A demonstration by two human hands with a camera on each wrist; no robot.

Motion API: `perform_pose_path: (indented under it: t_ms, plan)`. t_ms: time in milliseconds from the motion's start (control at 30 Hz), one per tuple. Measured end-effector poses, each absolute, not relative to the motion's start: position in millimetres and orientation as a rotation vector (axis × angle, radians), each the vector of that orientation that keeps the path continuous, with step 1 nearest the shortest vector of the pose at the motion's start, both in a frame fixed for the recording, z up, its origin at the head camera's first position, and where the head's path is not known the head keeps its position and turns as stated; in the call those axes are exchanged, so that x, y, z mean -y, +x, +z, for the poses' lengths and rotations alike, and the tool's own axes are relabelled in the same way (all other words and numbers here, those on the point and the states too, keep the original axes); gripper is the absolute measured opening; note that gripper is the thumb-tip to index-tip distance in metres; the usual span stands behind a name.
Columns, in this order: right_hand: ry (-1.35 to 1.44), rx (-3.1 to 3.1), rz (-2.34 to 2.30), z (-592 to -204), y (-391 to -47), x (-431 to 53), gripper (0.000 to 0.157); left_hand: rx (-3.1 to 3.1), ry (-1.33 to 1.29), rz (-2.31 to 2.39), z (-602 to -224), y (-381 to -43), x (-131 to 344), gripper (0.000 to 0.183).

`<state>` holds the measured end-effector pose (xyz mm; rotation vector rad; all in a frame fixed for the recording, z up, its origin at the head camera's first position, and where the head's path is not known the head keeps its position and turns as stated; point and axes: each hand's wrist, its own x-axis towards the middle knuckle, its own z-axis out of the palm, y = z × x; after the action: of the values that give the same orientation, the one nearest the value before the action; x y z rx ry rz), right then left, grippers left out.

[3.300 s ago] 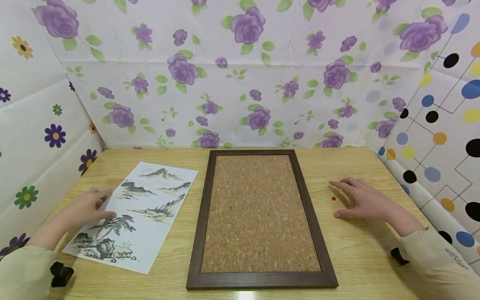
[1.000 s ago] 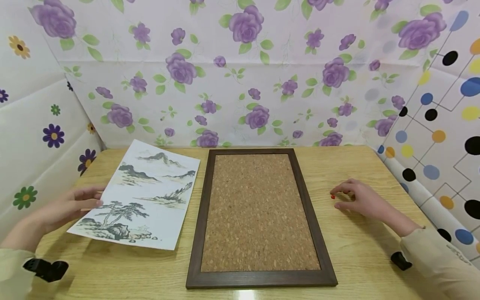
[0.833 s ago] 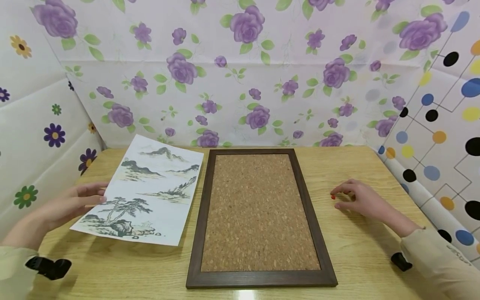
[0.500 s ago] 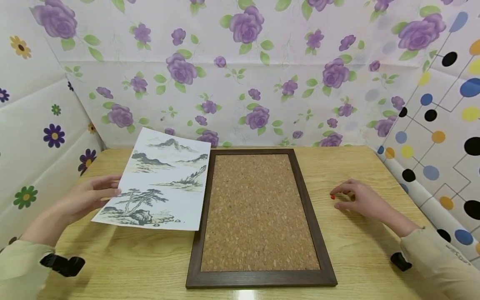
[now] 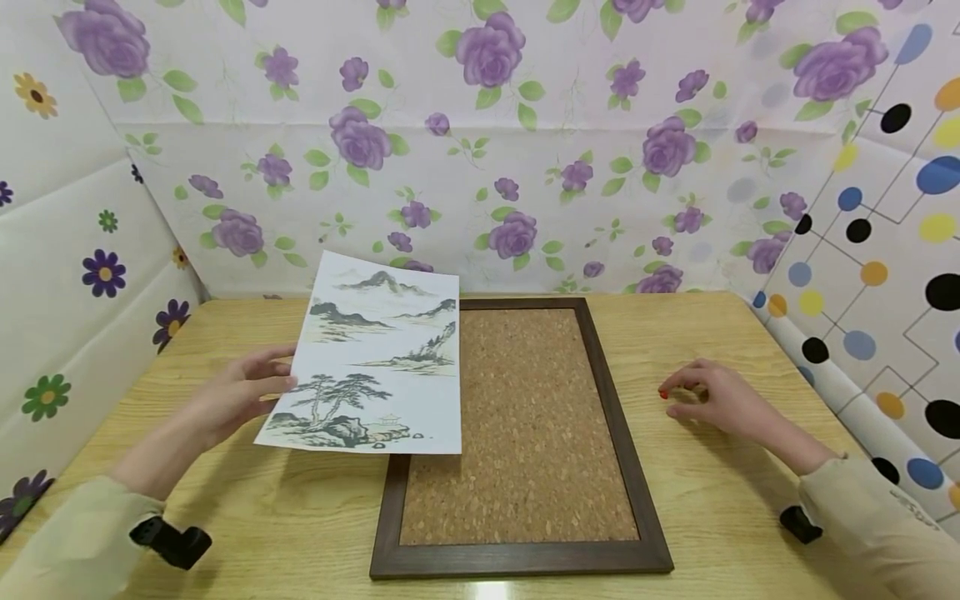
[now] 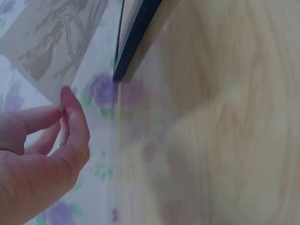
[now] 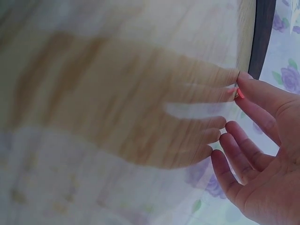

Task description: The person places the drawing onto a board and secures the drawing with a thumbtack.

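Note:
A sheet of paper [image 5: 405,333] printed with an ink landscape of mountains and trees is held up at a tilt. My left hand [image 5: 240,392] pinches its left edge between thumb and fingers; the left wrist view shows the thumb and a fingertip meeting at the paper's edge. The sheet covers the upper left part of a cork board [image 5: 540,433] with a dark brown frame. To the right of the board, my right hand [image 5: 723,404] rests with fingertips on the table, thumb and index finger apart. A small red object [image 5: 663,394] lies right at the index fingertip.
The light wood table [image 5: 315,525] has a glossy surface that reflects the hands. Flower-printed sheeting [image 5: 450,167] stands behind it and at the left, with dotted sheeting [image 5: 870,333] at the right. A black wrist camera [image 5: 172,542] sits below the left sleeve.
My left hand has lifted the paper off the table and carried it rightward over the board's left side. My right hand has moved its fingertips in to the red object and then stayed still.

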<state>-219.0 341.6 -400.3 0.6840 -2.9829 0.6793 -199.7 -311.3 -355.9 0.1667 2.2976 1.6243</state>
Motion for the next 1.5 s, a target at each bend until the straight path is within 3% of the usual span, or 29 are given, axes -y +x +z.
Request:
perform_pose_path:
  t_ms: [433, 1500]
  plan:
    - [0.670, 2.984, 0.660, -401.0, -221.2, -341.1, 0.019, -2.232, 0.120, 1.739, -368.4, -193.3, 258.3, 0.068]
    - [0.654, 2.957, 0.596, -403.3, -224.7, -337.7, 0.015, -2.143, 0.090, 1.822, -376.9, -184.0, 184.7, 0.066]
